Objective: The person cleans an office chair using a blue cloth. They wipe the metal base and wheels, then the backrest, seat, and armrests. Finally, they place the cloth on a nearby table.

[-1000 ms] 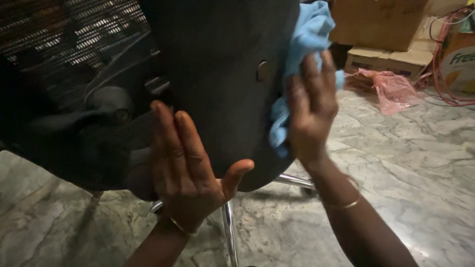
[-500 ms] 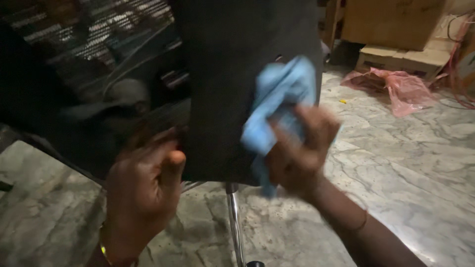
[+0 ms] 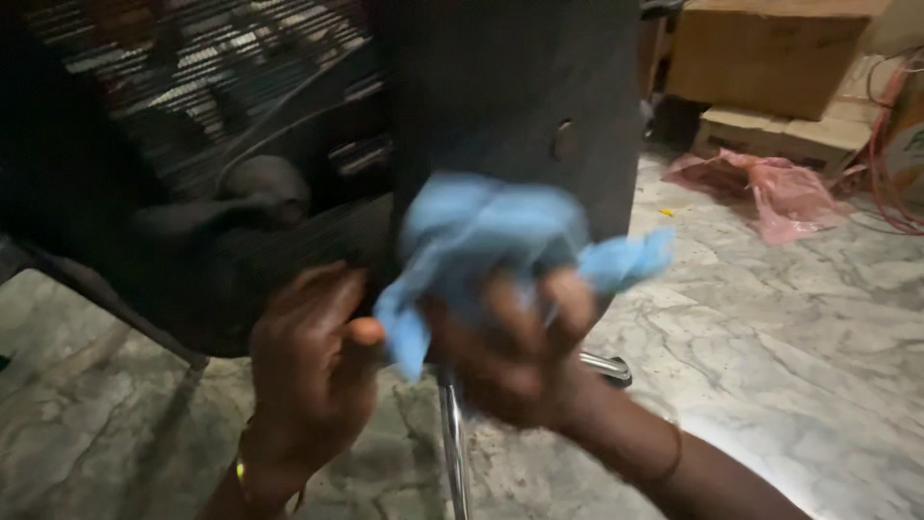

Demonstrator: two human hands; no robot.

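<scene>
Wiping: right hand clenches blue cloth against dark chair panel.
Bracing: left hand grips panel's lower edge.

Lying crumpled on the grey-veined marble floor, a pink plastic bag; stacking behind it, brown cardboard boxes; looping at far right, red cable.

Motion is smearing my right hand and the blue cloth, so I am not making out its fingers. The cloth is covering part of the dark chair panel, whose top the frame is cutting off. The cardboard boxes are running off the upper edge.
</scene>
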